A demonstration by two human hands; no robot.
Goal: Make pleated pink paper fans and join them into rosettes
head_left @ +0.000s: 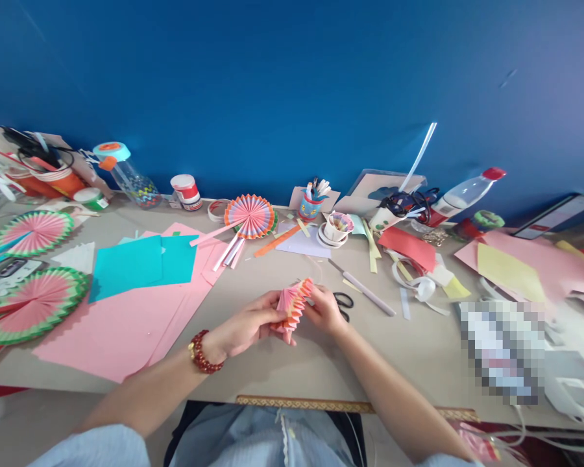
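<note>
A pleated paper fan, pink with orange edges and partly spread, is held up between both hands above the table. My left hand, with a red bead bracelet on its wrist, grips the fan's left and lower side between thumb and fingers. On the far right side of the fan, the fingers of my right hand are closed on its edge. Black-handled scissors lie just behind my right hand, partly covered by it. Beyond them rests a grey-white craft knife or similar slim tool.
Pink sheets and turquoise paper lie left. Finished round fans stand or lie at the back and left. A pen cup, small pot and bottle line the blue wall. A pixelated item sits right.
</note>
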